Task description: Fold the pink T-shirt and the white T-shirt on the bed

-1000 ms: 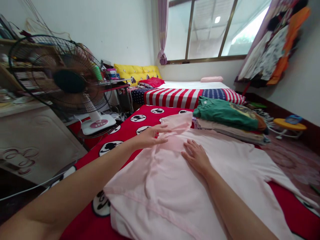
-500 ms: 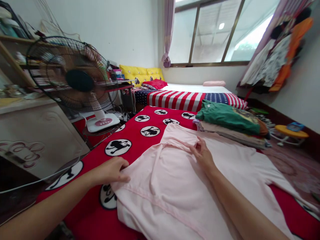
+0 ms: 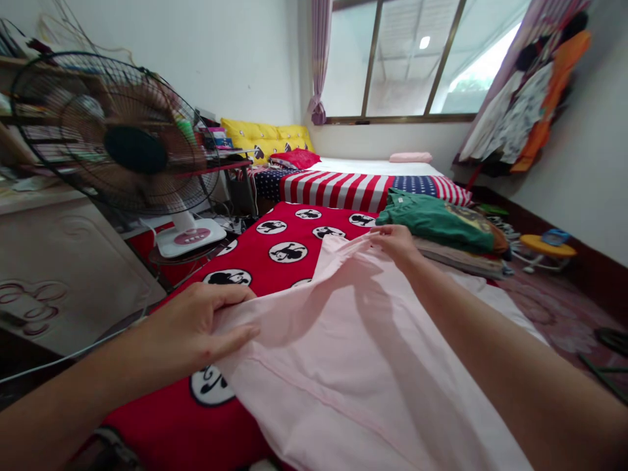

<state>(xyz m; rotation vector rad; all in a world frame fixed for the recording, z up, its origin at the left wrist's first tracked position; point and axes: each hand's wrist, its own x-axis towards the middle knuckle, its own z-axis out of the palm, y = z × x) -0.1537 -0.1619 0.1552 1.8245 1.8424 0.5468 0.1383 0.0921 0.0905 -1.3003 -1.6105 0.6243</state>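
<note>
A pale pink shirt (image 3: 343,340) lies over the red blanket (image 3: 245,248) with its black-and-white round figures. My left hand (image 3: 216,320) grips the shirt's left edge between thumb and fingers. Farther off, my right hand (image 3: 395,242) pinches the cloth near its far end, close to the folded stack. Between the two hands the fabric is lifted into a taut ridge, and shadow falls beneath it. My right forearm crosses above the shirt and hides part of it.
A stack of folded clothes with a green shirt (image 3: 436,219) on top sits at the right. An electric fan (image 3: 137,150) stands at the left beside a cabinet (image 3: 73,261). Behind is a bed with a striped cover (image 3: 343,190). A yellow stool (image 3: 547,246) is on the floor at right.
Both hands have raised the shirt's cloth off the blanket. The right hand has moved slightly away toward the folded stack. The view has shifted a little to the right.
</note>
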